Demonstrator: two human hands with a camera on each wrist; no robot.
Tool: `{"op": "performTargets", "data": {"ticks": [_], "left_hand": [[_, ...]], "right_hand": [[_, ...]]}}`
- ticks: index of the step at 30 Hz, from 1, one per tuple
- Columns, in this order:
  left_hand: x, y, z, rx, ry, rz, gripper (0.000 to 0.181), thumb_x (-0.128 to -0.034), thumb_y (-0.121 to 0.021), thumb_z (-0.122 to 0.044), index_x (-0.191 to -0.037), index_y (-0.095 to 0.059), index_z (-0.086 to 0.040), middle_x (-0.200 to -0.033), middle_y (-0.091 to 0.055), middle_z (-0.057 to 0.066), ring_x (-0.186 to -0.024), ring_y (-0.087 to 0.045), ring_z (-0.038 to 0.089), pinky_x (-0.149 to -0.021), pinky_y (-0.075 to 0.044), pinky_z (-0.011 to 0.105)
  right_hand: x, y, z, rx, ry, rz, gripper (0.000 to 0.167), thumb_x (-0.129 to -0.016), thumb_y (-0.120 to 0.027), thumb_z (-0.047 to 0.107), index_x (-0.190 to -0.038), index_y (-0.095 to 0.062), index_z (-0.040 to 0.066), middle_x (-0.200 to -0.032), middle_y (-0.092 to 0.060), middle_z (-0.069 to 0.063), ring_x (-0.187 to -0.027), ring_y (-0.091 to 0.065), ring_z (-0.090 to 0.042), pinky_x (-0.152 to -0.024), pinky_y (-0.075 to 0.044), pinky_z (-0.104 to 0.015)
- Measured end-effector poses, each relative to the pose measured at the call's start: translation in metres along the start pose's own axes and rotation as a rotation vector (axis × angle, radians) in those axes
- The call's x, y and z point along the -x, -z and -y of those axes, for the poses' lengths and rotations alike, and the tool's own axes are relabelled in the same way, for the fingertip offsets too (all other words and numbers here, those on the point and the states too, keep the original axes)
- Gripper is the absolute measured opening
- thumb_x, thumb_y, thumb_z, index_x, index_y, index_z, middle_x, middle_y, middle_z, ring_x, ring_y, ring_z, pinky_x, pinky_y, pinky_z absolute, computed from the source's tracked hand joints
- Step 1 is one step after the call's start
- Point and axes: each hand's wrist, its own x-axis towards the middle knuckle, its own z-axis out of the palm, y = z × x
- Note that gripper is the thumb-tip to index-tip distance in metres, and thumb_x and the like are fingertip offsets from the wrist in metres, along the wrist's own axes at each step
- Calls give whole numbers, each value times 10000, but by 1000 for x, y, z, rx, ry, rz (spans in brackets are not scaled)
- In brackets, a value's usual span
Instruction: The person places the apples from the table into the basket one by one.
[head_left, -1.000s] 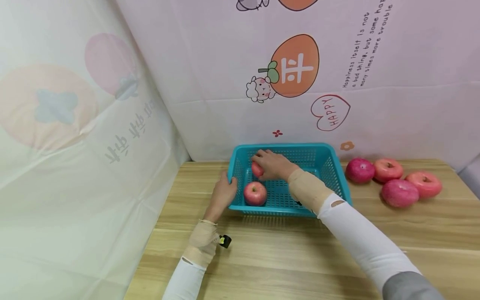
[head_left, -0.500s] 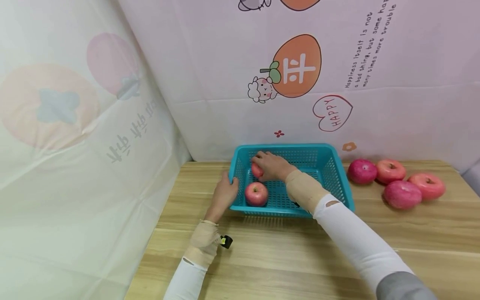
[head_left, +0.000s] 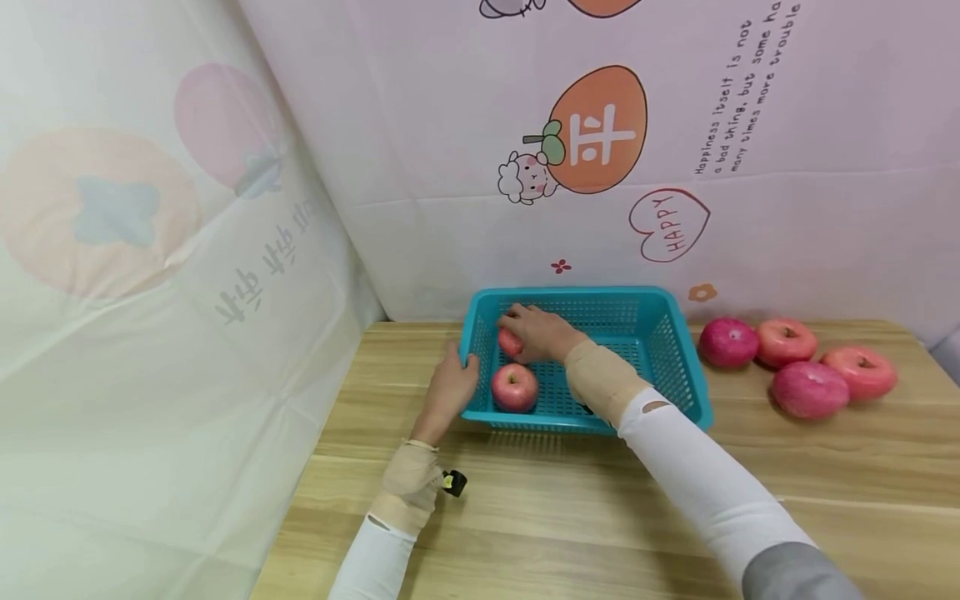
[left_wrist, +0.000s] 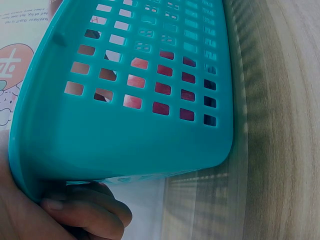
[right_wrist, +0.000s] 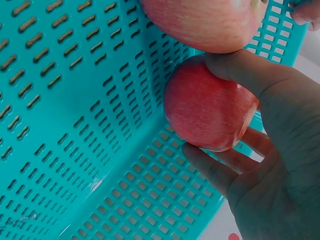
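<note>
Left hand (head_left: 450, 383): bent fingers go under the rim at the left end of the basket (head_left: 671, 354), and it holds this rim.
Right hand (head_left: 546, 335): partly curled inside the basket, with the thumb on one side of the corner apple (head_left: 509, 342) and the fingers on the other; it holds this apple.
Corner apple: in the far left corner of the basket; if it rests on the floor there, I cannot tell.
Second apple (head_left: 514, 388): in the near left corner of the basket, just beside the first.
Basket: blue-green, upright, at the far edge of the table (head_left: 570, 533).
Other fruit: two dark pink fruits (head_left: 811, 390) and two light red apples (head_left: 858, 372), toward the table's far right corner.
</note>
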Motion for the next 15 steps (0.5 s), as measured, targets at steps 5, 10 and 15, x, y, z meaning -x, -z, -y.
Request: {"op": "performTargets", "data": {"ticks": [5,10,15], "left_hand": [[0,0,0,6,2,8,428,-1114,-429,-330,-1428,-501,-48,-1194,-715,219,-912,-697,294,-742,-561,445],[0,0,1,14,6,9,432,-1115,-434,-329,-1440,-496,-50,-1235,-709,226,-948,-709,304,-761,-576,462],[-1,0,2,8,5,10,429,-1117,-430,-329,-1439,-491,-52,-1251,-702,231,-954,-710,314,-769,-576,471]], "right_hand": [[0,0,2,-10,2,-4,680,-967,-798,270,-1562,-507,117,-1560,-481,-192,-1478,-452,-471,-1043,-551,-557],[-1,0,4,-16,-4,9,685,-976,-790,268,-1573,-494,113,-1582,-469,-194,-1479,-454,-457,-1054,-538,-574],[-3,-2,4,-26,-19,25,700,-975,-793,269,-1583,-484,111,-1602,-457,-194,-1490,-440,-461,-1095,-503,-604]]}}
